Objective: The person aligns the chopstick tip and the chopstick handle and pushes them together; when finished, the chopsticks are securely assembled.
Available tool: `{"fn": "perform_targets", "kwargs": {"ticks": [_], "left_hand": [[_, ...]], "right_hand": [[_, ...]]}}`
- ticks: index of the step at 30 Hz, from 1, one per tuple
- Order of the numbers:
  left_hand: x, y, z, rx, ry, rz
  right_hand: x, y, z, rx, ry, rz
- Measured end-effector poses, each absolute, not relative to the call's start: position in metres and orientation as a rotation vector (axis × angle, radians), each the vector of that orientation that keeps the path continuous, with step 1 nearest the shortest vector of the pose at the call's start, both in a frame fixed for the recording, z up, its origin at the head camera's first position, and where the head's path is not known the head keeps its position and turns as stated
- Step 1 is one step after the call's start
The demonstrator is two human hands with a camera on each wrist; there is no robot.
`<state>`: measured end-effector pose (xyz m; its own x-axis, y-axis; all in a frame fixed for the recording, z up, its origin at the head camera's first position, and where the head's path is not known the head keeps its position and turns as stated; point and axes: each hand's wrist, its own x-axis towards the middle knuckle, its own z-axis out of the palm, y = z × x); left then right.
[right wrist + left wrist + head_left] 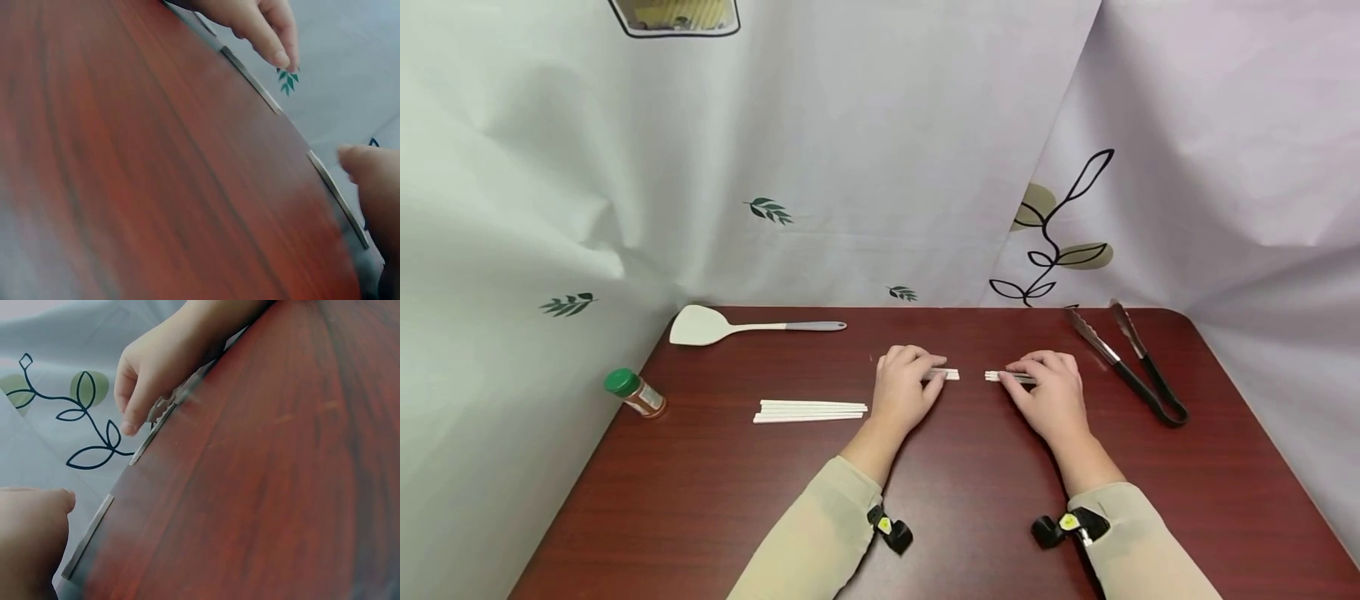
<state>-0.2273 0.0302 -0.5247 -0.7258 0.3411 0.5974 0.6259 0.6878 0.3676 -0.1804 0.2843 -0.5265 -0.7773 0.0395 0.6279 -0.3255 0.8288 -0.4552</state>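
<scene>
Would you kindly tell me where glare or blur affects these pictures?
Head view: soft pale glare on the bare tabletop near bottom centre, while the spatula looks fairly crisp; left wrist view: softer overall, with the left grip blurred at the frame's edge; right wrist view: the right grip similarly blurred, and a hazy sheen at the tabletop's lower left.

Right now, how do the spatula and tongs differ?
The spatula is white and grey; the tongs, black and metallic. The spatula has one broad blade; the tongs, two spread arms. The spatula lies left of the left hand, the tongs right of the right hand. Both lie on the table.
</scene>
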Motion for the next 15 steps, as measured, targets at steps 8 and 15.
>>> {"fn": "perform_targets", "kwargs": {"ticks": [8,15], "left_hand": [[-0.224,0.031,-0.522,-0.782,-2.358,-0.803],[-0.221,0.025,-0.526,-0.804,-2.297,-0.801]], "right_hand": [[-0.181,0.273,-0.524,0.106,-2.310,0.699],[-0.181,0.259,-0.525,0.128,-2.311,0.705]]}}
